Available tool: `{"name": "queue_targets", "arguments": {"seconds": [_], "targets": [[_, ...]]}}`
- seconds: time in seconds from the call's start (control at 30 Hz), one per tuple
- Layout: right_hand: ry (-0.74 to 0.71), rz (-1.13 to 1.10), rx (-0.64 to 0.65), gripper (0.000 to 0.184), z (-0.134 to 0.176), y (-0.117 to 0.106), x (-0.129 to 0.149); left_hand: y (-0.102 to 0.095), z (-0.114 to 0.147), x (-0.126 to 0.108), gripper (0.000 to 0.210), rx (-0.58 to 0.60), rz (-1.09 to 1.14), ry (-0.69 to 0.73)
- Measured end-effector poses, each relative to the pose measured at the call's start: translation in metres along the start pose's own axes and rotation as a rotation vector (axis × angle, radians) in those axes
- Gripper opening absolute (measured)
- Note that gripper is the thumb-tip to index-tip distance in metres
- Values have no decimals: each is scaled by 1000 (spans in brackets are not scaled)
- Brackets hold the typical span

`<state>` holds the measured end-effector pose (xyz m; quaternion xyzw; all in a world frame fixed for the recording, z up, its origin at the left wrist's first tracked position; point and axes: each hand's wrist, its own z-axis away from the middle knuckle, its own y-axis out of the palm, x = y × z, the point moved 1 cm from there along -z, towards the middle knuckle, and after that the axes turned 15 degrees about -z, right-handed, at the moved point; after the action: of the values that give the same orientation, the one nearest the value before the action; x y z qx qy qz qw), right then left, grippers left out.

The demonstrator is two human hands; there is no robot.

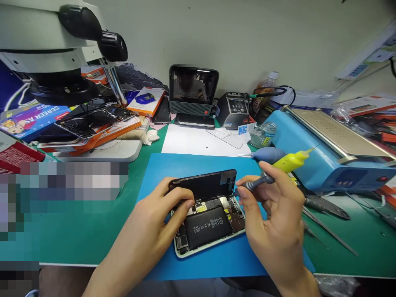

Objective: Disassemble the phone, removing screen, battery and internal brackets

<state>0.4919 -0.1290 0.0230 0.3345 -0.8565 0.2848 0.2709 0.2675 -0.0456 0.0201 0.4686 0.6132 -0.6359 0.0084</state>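
An opened phone (204, 241) lies on the blue mat (216, 266), its black battery (208, 227) and inner boards showing. Its screen (204, 186) is tilted up along the far side. My left hand (168, 206) is at the screen's left end, thumb and forefinger pressed together near its lower edge; the fingertips partly hide what they grip. My right hand (275, 210) is closed around a slim grey screwdriver-like tool (256, 181), its tip at the phone's upper right corner. A yellow tapered piece (291, 161) with a thin needle lines up behind it; whether they join I cannot tell.
Right of the mat lie tweezers (331, 231), a blue air blower (269, 154) and a blue heating plate machine (321, 156). A glass jar (264, 134) stands behind. A microscope (62, 53) overhangs stacked boxes and phone parts at left. A display (194, 88) stands at the back.
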Motion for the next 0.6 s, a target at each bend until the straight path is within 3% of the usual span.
{"name": "queue_targets", "arguments": {"seconds": [0.27, 0.6], "targets": [[25, -1, 102, 61, 1, 9, -5, -2, 1, -2, 23, -23, -28, -27], [54, -23, 90, 61, 1, 10, -6, -1, 1, -1, 23, -12, -27, -37]]}}
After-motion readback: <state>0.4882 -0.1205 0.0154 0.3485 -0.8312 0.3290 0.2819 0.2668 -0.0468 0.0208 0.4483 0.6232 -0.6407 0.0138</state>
